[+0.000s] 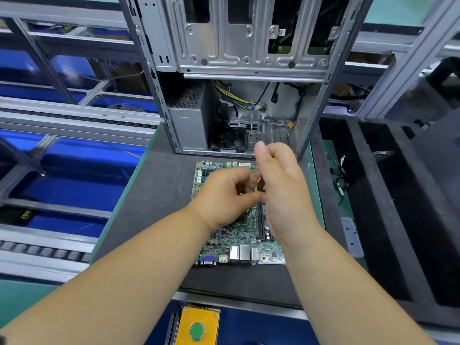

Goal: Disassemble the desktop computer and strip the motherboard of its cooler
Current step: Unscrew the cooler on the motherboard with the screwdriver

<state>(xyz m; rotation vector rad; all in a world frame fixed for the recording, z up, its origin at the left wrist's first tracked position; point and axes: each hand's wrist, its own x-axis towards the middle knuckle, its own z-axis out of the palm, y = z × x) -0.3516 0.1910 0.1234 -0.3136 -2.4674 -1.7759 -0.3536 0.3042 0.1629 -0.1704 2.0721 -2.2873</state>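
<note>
Both forearms reach over the motherboard [239, 235], a stiff but fragile board best held by its edges, where the right hand [281, 185] grips a yellow-black screwdriver [260, 186] and the left hand [224, 192] pinches near its tip.

both forearms stretched forward, hands meeting mid-frame; left hand [224, 192] fingers curled, right hand [281, 185] fisted, thumb up top

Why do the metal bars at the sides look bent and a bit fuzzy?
Head view: the wide-angle lens bows straight lines near the edges, so the frame rails lean and curve; the edges look smeared, while the motherboard in the middle stays sharper; soft overhead light puts pale glare on the computer case and leaves few hard shadows.
</note>
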